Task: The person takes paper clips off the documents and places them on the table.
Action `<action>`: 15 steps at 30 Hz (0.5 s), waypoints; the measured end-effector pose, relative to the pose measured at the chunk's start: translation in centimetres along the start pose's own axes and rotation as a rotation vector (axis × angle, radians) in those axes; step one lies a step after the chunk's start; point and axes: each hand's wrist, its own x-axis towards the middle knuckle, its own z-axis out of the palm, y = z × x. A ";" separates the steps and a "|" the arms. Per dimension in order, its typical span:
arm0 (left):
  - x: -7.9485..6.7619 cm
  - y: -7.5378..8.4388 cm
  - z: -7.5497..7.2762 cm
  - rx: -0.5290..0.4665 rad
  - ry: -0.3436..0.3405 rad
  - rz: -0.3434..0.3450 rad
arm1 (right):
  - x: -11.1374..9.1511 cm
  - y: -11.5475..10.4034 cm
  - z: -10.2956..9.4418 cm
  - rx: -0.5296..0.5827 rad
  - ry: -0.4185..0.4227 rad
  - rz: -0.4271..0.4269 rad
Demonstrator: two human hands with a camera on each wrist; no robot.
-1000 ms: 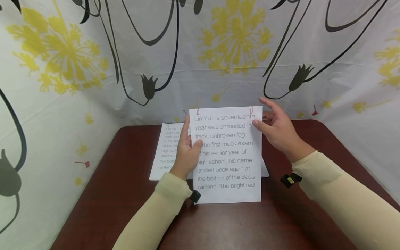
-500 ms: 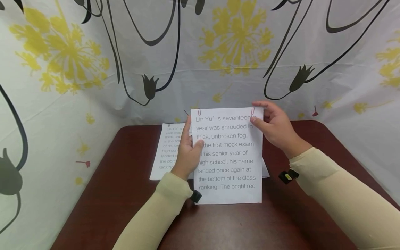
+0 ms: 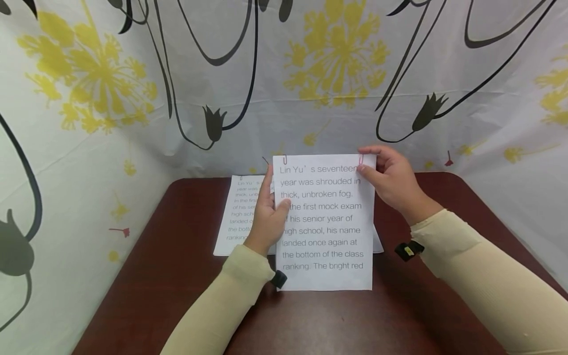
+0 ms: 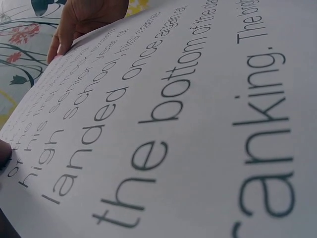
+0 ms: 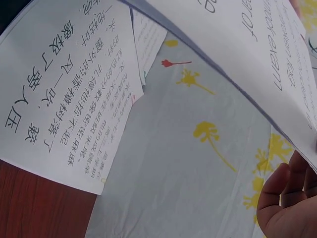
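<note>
In the head view my left hand [image 3: 267, 222] grips the left edge of a stack of printed sheets [image 3: 324, 222], thumb in front and fingers behind. Two paper clips sit on its top edge: a dark reddish one [image 3: 285, 159] at the left and a pink paper clip [image 3: 361, 159] at the right corner. My right hand [image 3: 395, 180] pinches at that pink clip, the thumb at its lower end and the index finger at the top edge. The other right fingers lie partly behind the sheets. In the right wrist view the right hand [image 5: 292, 198] is curled beside the stack's edge.
Behind the held stack, on the dark red table [image 3: 146, 276], lie more printed sheets [image 3: 237, 217], with a clip at their top edge. The right wrist view shows a sheet with Chinese text [image 5: 59, 94] there. A flower-patterned curtain [image 3: 266, 74] stands behind and beside the table.
My right hand has moved in to the stack's top right corner, its index finger coming down to the clip. My left hand keeps its grip, and the stack has barely moved.
</note>
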 end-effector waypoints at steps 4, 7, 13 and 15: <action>0.0 0.1 0.0 -0.001 0.001 -0.004 | 0.0 -0.1 0.0 -0.004 0.006 0.003; -0.1 0.2 0.0 0.000 0.004 -0.007 | 0.1 -0.1 0.0 -0.008 0.004 0.006; -0.1 0.2 -0.1 -0.001 -0.001 -0.002 | 0.2 -0.1 0.0 0.010 -0.001 0.012; -0.1 0.2 -0.1 -0.002 -0.004 0.001 | 0.3 -0.1 -0.1 0.015 -0.002 0.013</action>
